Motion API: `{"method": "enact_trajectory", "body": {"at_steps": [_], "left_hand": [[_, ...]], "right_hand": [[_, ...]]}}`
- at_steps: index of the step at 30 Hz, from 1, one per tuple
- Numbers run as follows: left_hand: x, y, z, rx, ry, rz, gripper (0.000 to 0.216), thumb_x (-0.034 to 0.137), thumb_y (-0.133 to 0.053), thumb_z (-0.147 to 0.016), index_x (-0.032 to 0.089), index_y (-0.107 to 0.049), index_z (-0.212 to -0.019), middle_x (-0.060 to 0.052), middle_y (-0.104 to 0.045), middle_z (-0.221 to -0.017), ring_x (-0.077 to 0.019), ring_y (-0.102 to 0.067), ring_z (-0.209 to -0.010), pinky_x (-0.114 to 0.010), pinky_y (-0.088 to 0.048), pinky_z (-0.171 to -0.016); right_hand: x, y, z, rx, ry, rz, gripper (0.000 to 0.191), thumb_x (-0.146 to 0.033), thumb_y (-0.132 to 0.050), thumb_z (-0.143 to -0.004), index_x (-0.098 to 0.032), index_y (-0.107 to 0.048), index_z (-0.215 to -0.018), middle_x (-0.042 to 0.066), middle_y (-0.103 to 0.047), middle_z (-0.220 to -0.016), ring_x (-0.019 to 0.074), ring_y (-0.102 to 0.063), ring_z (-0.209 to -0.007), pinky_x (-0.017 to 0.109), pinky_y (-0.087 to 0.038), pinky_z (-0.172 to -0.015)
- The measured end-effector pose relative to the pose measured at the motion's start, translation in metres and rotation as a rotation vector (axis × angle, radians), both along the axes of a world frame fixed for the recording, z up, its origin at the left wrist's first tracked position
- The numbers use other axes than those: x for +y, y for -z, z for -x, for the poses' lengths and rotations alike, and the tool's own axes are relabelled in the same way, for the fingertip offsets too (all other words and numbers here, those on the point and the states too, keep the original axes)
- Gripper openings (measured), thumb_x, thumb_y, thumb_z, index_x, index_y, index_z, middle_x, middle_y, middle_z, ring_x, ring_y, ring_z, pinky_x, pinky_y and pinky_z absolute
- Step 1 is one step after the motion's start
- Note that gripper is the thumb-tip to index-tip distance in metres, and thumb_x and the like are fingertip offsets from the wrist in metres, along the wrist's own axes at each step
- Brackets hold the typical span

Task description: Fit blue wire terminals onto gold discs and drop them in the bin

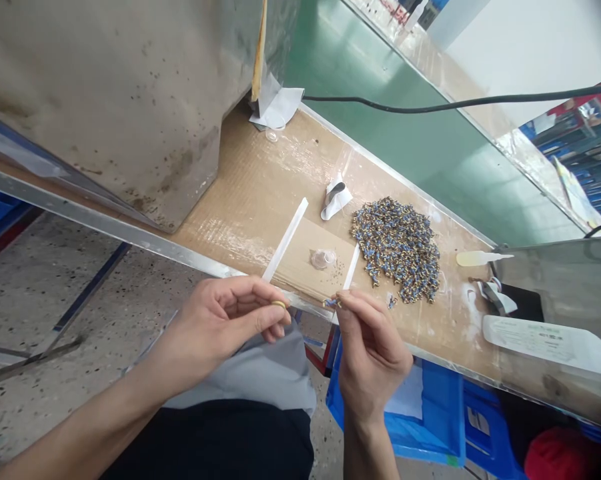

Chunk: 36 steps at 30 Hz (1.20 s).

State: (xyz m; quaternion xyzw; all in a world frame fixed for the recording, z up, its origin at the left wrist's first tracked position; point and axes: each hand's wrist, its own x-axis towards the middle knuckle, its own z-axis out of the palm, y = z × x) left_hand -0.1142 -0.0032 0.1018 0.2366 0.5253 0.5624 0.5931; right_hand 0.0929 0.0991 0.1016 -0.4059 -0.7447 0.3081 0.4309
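Small, apparently blue-and-gold part (pixel 331 303) in the right hand (pixel 373 347).

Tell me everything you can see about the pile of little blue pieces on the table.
The pile is a dense, roughly rounded heap of tiny blue and gold-coloured pieces; the gold looks like shiny metal. Single shapes are too small to make out. It sits loose on the brown table, with ragged edges, and a stray piece lies just off its near edge. The right hand is near it, not touching.

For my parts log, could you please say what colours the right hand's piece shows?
The piece is blue and yellowish, seen in the head view.
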Motion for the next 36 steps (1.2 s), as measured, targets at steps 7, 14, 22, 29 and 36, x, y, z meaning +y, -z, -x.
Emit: {"method": "enact_trajectory", "body": {"at_steps": [7,14,22,29,36], "left_hand": [[0.0,0.001,-0.01,-0.057,-0.006,0.012,0.02,0.037,-0.087,-0.102,0.026,-0.086,-0.119,0.0,-0.089,-0.097,-0.0152,-0.083,-0.086,-0.023,-0.068,-0.082],[-0.003,0.0,-0.021,-0.054,0.042,0.027,0.026,0.032,-0.084,-0.105,0.031,-0.085,-0.131,0.003,-0.09,-0.102,-0.014,-0.084,-0.091,-0.021,-0.067,-0.087],[-0.003,-0.013,-0.024,0.049,0.042,-0.04,0.032,0.03,-0.076,-0.111,0.032,-0.082,-0.142,0.002,-0.09,-0.116,-0.0168,-0.087,-0.107,-0.023,-0.068,-0.097],[-0.004,-0.021,-0.022,0.21,0.075,-0.073,0.037,0.025,-0.068,-0.115,0.042,-0.079,-0.146,0.008,-0.087,-0.114,-0.0119,-0.083,-0.104,-0.021,-0.066,-0.096],[-0.003,-0.022,-0.023,0.245,0.096,-0.074,0.041,0.02,-0.063,-0.115,0.041,-0.076,-0.148,0.008,-0.085,-0.12,-0.0125,-0.081,-0.109,-0.024,-0.064,-0.097]], "right_hand": [[-0.003,-0.003,0.002,0.001,-0.023,0.008,0.019,-0.016,-0.079,-0.104,-0.03,-0.087,-0.114,0.003,-0.083,-0.114,0.0204,-0.081,-0.105,0.033,-0.066,-0.09],[-0.01,-0.013,0.005,-0.005,-0.077,-0.054,0.024,-0.01,-0.08,-0.102,-0.029,-0.086,-0.115,0.003,-0.084,-0.113,0.02,-0.081,-0.102,0.033,-0.069,-0.085],[-0.012,-0.019,0.006,-0.085,-0.187,-0.28,0.039,0.002,-0.08,-0.097,-0.026,-0.084,-0.124,0.004,-0.084,-0.117,0.0206,-0.083,-0.102,0.037,-0.071,-0.09],[-0.013,-0.019,0.009,-0.095,-0.254,-0.283,0.038,0.006,-0.08,-0.096,-0.021,-0.085,-0.122,0.006,-0.084,-0.119,0.0214,-0.082,-0.107,0.038,-0.07,-0.093],[-0.013,-0.018,0.009,-0.093,-0.287,-0.279,0.041,0.008,-0.079,-0.095,-0.02,-0.084,-0.125,0.007,-0.084,-0.12,0.0218,-0.082,-0.109,0.038,-0.069,-0.093]]}}
